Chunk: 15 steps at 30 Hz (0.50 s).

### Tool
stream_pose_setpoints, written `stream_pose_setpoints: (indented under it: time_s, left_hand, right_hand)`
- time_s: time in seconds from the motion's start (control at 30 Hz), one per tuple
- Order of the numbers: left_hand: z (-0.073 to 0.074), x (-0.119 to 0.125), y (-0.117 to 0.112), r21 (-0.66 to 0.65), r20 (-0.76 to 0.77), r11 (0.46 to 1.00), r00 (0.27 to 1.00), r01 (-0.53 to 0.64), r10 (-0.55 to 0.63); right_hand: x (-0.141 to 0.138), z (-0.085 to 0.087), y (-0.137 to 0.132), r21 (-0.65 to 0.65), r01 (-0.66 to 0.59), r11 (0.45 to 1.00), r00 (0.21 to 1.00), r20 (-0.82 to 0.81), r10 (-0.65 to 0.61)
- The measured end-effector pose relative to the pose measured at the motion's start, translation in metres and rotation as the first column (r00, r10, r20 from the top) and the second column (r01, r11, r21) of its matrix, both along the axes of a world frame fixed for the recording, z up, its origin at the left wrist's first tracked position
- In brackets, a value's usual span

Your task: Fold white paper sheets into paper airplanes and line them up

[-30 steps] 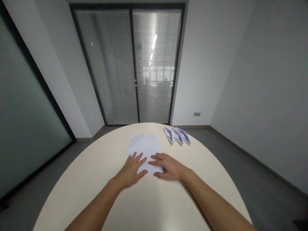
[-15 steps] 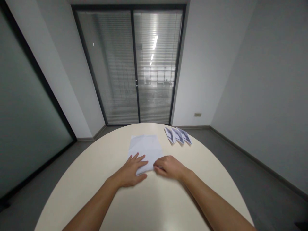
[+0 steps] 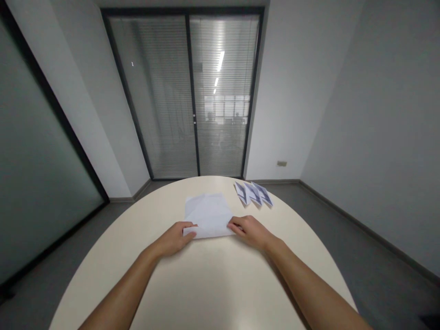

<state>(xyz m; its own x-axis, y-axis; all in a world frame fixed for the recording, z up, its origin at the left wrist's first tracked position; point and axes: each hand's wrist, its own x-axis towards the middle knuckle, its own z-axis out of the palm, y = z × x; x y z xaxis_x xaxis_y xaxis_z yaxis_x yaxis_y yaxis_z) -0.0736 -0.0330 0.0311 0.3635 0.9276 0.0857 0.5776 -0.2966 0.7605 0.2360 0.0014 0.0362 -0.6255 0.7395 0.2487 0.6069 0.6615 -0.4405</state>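
Note:
A white sheet of paper (image 3: 208,211) lies on the table in front of me, its near edge folded up into a strip. My left hand (image 3: 177,238) grips the left end of that strip, thumb in front and fingers behind. At the right end, my right hand (image 3: 249,230) pinches the paper between thumb and curled fingers. Beyond my right hand, three folded paper pieces (image 3: 253,194) lie side by side, overlapping slightly.
The pale round table (image 3: 192,288) curves away on both sides. Behind it stand a dark-framed glass door with blinds (image 3: 220,137) and grey-white walls (image 3: 295,91). A frosted glass panel (image 3: 37,151) is on the left.
My left hand has gone from lying spread on the paper to gripping its left end. My right hand has shifted slightly right and away from me. The near edge now shows a folded strip.

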Motion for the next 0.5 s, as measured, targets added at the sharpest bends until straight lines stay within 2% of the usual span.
stream_pose_setpoints:
  time_s: [0.13, 0.2, 0.4, 0.5]
  left_hand:
    - [-0.001, -0.003, 0.002, -0.019, 0.04, 0.999, 0.998, 0.046, -0.045]
    - [-0.002, -0.003, 0.003, -0.022, 0.061, 0.999, 0.998, 0.032, -0.031]
    - [-0.003, -0.004, 0.004, -0.067, 0.142, 0.998, 0.99, 0.011, -0.001]
    - [-0.003, -0.003, 0.005, -0.085, 0.153, 0.996, 0.988, -0.025, 0.038]
  right_hand:
    - [0.01, -0.006, 0.004, -0.214, -0.022, 0.976, 0.972, -0.233, -0.029]
    - [0.015, -0.009, 0.007, -0.265, -0.039, 0.963, 0.95, -0.308, -0.047]
    - [0.016, -0.024, 0.014, -0.293, -0.071, 0.953, 0.951, -0.309, -0.024]
    - [0.014, -0.032, 0.018, -0.272, -0.034, 0.962, 0.956, -0.289, -0.048]
